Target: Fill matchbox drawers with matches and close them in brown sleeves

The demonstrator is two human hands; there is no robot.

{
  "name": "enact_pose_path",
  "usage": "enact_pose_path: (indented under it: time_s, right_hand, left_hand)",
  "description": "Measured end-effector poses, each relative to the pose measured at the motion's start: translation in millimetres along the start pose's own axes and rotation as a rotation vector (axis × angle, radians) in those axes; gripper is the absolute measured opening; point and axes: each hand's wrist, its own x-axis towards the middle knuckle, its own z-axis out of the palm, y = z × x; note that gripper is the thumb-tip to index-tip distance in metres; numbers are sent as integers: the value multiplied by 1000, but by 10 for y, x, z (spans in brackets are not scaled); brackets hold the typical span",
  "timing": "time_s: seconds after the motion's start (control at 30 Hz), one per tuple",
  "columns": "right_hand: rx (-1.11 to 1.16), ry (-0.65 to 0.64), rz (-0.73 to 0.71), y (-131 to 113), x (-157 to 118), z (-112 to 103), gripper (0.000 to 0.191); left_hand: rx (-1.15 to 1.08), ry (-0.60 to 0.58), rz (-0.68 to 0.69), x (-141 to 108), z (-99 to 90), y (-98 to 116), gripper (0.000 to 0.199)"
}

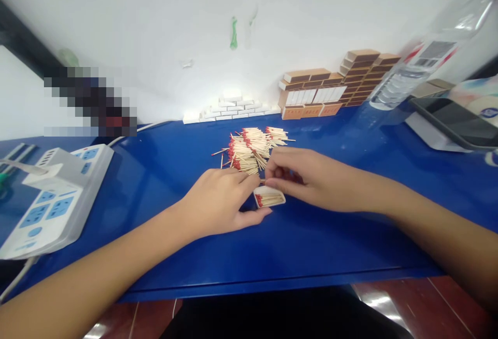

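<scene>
My left hand (221, 196) curls round the left end of a small white matchbox tray (282, 200), its thumb along the near side. Several red-headed matches (270, 200) lie lengthwise in the tray. Just above the tray, my right hand (301, 175) pinches what looks like a match between thumb and forefinger, partly hidden by the fingers. Directly behind both hands spreads a loose pile of matches (249, 147), most with their red heads to the left.
White matchbox trays (233, 108) are stacked along the wall, beside brown matchboxes (311, 110) stacked higher to the right. A clear bottle (404, 77) and a phone (459, 121) on a white box stand at the right. A power strip (58, 209) with cables lies left on the blue table (311, 251).
</scene>
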Motion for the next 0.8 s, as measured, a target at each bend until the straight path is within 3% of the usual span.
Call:
enact_pose_path:
  time_s: [0.13, 0.23, 0.33, 0.4, 0.53, 0.8]
  right_hand:
    - [42, -41, -52, -99, -1, 74, 21]
    - [-60, 100, -32, 34, 38, 38, 21]
    - [-307, 297, 43, 305, 75, -42, 15]
    - [-438, 354, 86, 491, 90, -80, 16]
    - [-469, 286, 135, 685, 110, -91, 15]
    - [-448, 288, 156, 628, 127, -45, 16]
  left_hand:
    - [-15, -4, -11, 9, 3, 2, 39]
    - [-3, 2, -7, 1, 9, 4, 41]
    - [18, 10, 0, -10, 12, 16, 41]
    - [24, 23, 5, -13, 10, 23, 41]
    - [28, 16, 0, -9, 3, 24, 42]
    - [34, -18, -5, -11, 7, 29, 42]
